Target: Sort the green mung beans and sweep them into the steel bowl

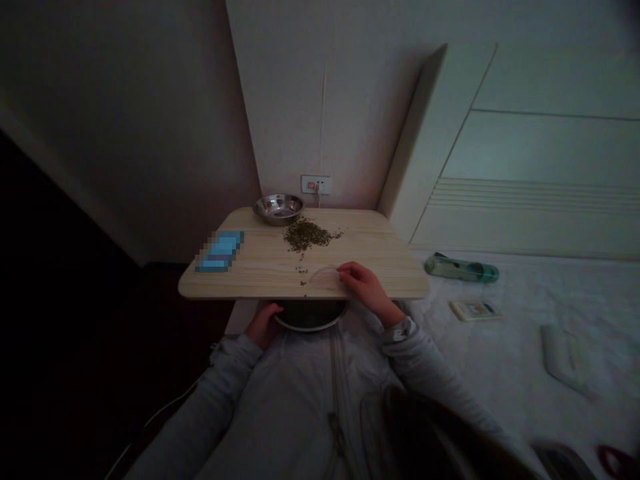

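Note:
A heap of small dark green beans (309,233), like mung beans, lies on the light wooden tabletop (385,247). A few loose ones trail from the heap to the near edge. My right hand (365,287) is closed, pinching a thin, clear, curved piece (325,270) low over the board beside those strays; its kind I cannot make out. Below the near edge, my left hand (265,325) grips the rim of a bowl (310,327) at my lap. The tabletop hides part of that bowl, and its inside is dark.
A shiny metal bowl (279,209) stands at the board's far left corner. A blurred-out phone-like screen (220,252) lies on the left. Right of the table, a clear green bottle-like container (461,269) and a pale boxy item (475,310) rest on a quilted bed (500,373).

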Motion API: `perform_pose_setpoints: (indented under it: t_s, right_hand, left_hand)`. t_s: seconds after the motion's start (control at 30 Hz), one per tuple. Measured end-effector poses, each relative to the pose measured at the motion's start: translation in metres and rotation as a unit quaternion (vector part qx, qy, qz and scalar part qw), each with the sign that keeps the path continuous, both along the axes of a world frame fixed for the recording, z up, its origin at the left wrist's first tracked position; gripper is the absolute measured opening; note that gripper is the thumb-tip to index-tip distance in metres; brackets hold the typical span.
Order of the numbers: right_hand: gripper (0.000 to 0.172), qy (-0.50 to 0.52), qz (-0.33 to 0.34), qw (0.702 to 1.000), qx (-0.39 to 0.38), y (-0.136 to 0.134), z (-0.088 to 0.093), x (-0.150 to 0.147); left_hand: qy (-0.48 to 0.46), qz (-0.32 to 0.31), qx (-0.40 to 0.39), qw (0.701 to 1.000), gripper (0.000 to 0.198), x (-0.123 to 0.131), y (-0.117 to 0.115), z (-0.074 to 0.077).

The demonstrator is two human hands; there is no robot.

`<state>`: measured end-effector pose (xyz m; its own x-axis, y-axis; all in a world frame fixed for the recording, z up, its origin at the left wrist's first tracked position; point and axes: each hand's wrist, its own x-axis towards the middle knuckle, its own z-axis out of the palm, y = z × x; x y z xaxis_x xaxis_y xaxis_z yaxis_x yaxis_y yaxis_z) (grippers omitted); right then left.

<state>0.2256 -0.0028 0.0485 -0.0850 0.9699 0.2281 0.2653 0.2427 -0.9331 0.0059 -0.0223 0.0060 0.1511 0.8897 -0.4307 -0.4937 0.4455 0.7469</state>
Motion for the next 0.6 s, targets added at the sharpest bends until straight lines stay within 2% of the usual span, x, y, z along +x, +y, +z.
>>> perform_pose_setpoints:
  t_s: [0.2, 0.6]
  right_hand:
    - [0.019, 0.012, -0.001, 1.0, -0.005, -0.0003, 0.0006, -0.0005]
    - [0.02, -0.004, -0.009, 1.0, 0.0, 0.0002, -0.0009, 0.0002]
  left_hand:
    - [0.009, 0.009, 0.003, 1.0, 0.021, -0.0005, 0.0008, -0.0012]
    - [0.008, -0.001, 0.006, 1.0, 0.015, -0.0004, -0.0001, 0.001]
